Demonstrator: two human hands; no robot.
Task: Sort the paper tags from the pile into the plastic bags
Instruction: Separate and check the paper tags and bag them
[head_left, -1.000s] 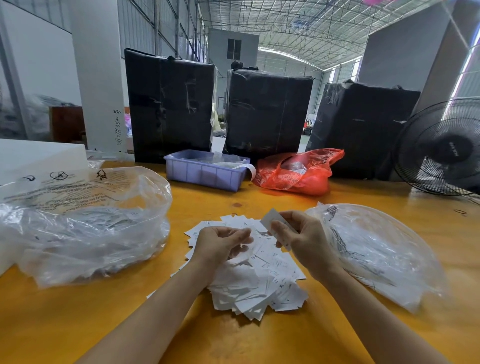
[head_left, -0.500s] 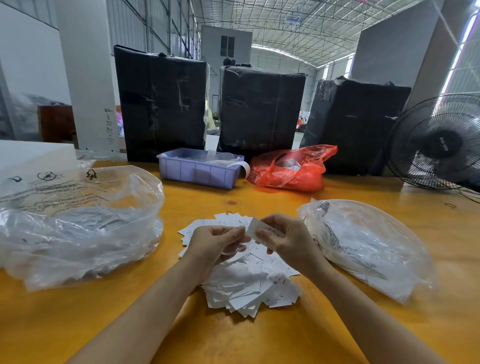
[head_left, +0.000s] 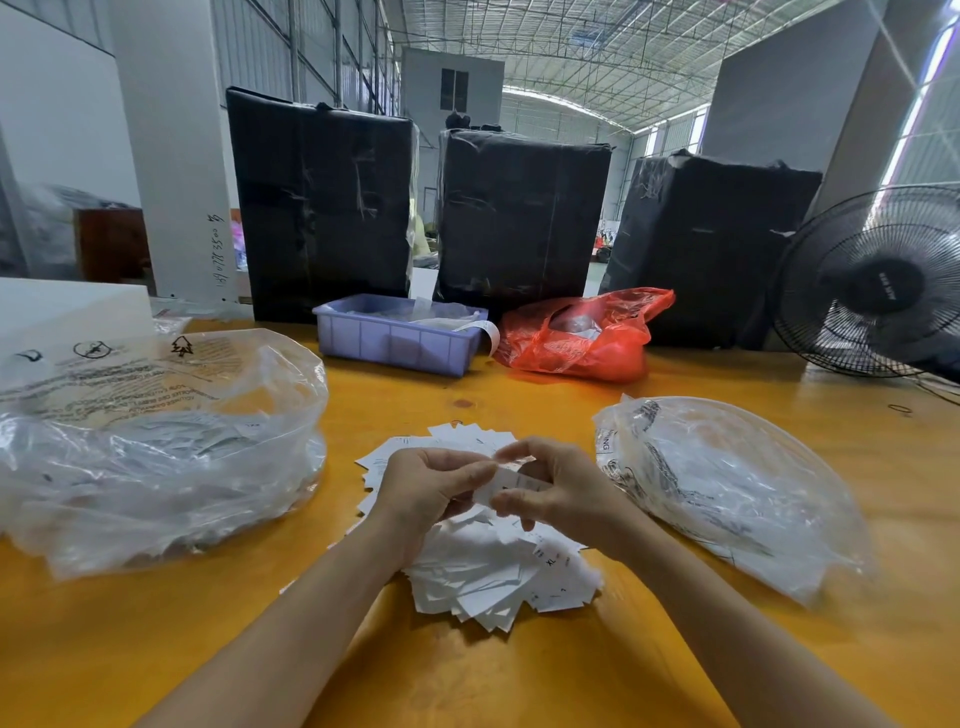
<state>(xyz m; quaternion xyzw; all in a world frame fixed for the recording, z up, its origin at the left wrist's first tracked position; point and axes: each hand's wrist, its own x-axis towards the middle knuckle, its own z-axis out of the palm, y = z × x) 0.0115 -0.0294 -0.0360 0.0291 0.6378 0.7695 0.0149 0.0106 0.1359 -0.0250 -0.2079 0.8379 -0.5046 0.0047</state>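
Note:
A pile of white paper tags (head_left: 493, 577) lies on the yellow table in front of me. Above it, my left hand (head_left: 423, 493) and my right hand (head_left: 558, 491) meet, both pinching a small white tag (head_left: 511, 486) between fingers and thumbs. A large clear plastic bag (head_left: 156, 447) holding tags sits to the left of the pile. A second clear plastic bag (head_left: 727, 488) with tags inside lies to the right, close to my right wrist.
A lilac plastic bin (head_left: 395, 338) and a red plastic bag (head_left: 582, 338) stand behind the pile. Three black wrapped bales (head_left: 519, 218) line the table's far edge. A black fan (head_left: 878, 286) is at the far right, a white box (head_left: 67, 312) at the far left.
My right hand has lowered the tag from upright above the pile to between both hands, and my left hand has come across to pinch it too.

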